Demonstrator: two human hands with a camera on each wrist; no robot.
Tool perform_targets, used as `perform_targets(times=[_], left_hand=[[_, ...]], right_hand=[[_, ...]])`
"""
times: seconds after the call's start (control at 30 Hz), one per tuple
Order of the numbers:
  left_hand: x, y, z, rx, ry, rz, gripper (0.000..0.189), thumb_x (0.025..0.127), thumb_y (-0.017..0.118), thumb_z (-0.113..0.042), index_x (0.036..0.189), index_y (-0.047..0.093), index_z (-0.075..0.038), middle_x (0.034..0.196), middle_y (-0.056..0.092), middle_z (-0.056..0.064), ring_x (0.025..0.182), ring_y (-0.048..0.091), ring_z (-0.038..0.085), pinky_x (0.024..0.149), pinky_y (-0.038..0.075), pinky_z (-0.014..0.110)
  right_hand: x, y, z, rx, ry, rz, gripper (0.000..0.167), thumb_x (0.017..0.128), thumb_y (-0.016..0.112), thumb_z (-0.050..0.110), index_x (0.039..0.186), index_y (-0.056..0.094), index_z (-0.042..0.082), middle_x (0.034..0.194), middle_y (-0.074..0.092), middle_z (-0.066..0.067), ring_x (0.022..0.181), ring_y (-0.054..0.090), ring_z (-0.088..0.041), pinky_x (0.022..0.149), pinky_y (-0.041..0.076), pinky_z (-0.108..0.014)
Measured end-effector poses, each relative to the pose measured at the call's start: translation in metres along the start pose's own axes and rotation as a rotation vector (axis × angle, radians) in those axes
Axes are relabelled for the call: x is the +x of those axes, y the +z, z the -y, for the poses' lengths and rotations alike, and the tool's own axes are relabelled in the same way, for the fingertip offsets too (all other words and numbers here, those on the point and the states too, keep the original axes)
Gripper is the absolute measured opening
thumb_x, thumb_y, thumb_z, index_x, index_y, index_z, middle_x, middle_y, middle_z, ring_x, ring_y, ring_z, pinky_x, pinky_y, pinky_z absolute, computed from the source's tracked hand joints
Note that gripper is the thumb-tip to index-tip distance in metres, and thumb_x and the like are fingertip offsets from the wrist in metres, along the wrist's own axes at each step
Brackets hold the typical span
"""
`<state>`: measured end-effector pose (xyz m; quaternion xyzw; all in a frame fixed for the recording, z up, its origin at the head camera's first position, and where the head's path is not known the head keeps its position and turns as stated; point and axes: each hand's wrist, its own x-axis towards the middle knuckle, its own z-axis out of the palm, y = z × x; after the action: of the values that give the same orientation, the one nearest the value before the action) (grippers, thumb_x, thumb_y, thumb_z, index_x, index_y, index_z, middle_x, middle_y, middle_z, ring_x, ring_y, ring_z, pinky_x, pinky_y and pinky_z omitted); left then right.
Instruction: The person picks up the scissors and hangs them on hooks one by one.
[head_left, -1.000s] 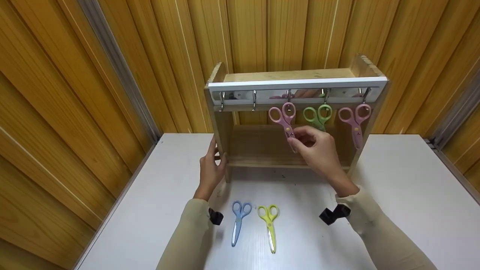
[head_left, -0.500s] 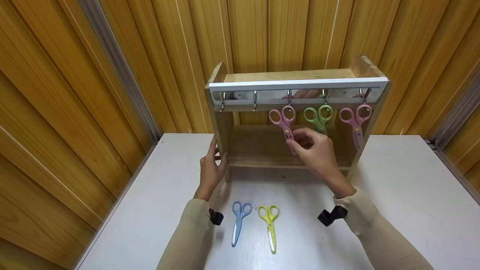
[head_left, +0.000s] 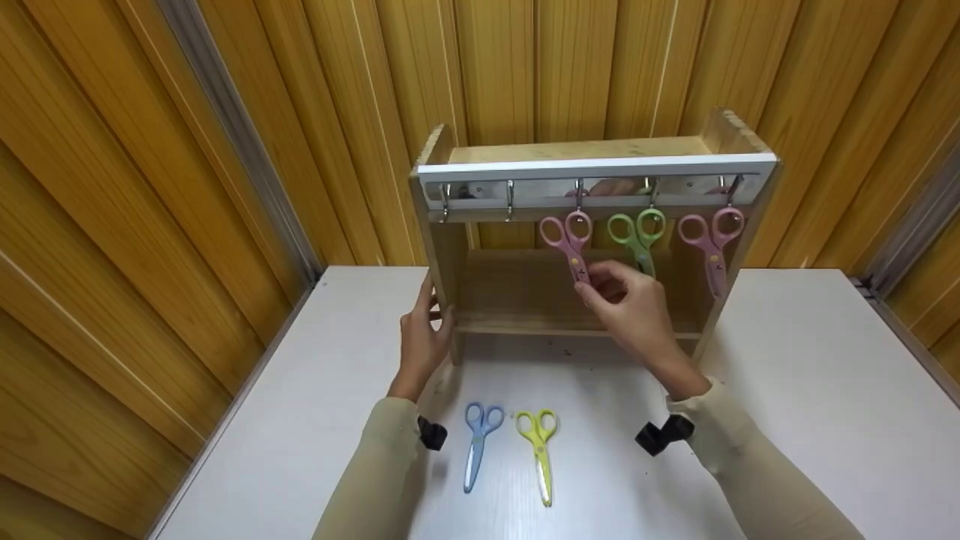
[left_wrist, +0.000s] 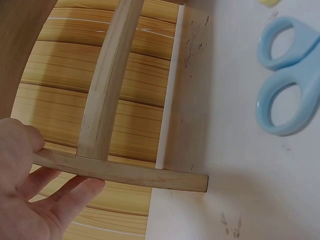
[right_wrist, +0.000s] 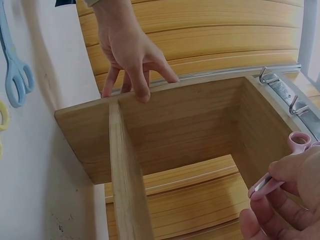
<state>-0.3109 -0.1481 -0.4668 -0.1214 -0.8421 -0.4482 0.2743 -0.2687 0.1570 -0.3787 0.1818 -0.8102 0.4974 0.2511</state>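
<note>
Nearest the viewer, the blue scissors (head_left: 478, 441) and the yellow scissors (head_left: 539, 444) lie side by side on the tabletop (head_left: 352, 337), well apart from both hands and no different from a second ago. Beyond them, the left hand (head_left: 424, 343) holds the near edge of the wooden rack's left side, thumb on one face and fingers on the other, and that hold has not shifted. The change is at the right hand (head_left: 636, 304), which has come down slightly over the last second, its thumb and fingers closed in a pinch near the blade end of the held pink scissors (head_left: 576, 259). These have come down with it, so that their upper loop sits lower around the tip of the middle hook (head_left: 579, 193). I judge that the loop is over the hook, but the pinch remains, and whether the hook bears any weight I cannot tell. To the right, the green scissors (head_left: 637, 241), partly hidden behind the hand, and the other pink scissors (head_left: 712, 251) hang from their hooks as before. On the left of the wooden rack (head_left: 525, 292), two hooks (head_left: 510, 201) carry nothing; behind it all rises the plank wall (head_left: 495, 90).
</note>
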Motion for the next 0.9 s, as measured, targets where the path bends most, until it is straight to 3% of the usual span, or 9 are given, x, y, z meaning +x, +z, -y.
perform_targets(times=[0.9], left_hand=[[0.001, 0.000, 0.000, 0.006, -0.018, 0.006, 0.073, 0.100, 0.064, -0.005, 0.163, 0.030, -0.016, 0.142, 0.061, 0.017, 0.099, 0.074, 0.029, 0.082, 0.063, 0.038]], right_hand=[[-0.006, 0.011, -0.012, -0.023, 0.062, 0.018, 0.010, 0.093, 0.077, 0.012, 0.099, 0.077, 0.003, 0.085, 0.071, -0.006, 0.074, 0.064, -0.020, 0.064, 0.050, -0.015]])
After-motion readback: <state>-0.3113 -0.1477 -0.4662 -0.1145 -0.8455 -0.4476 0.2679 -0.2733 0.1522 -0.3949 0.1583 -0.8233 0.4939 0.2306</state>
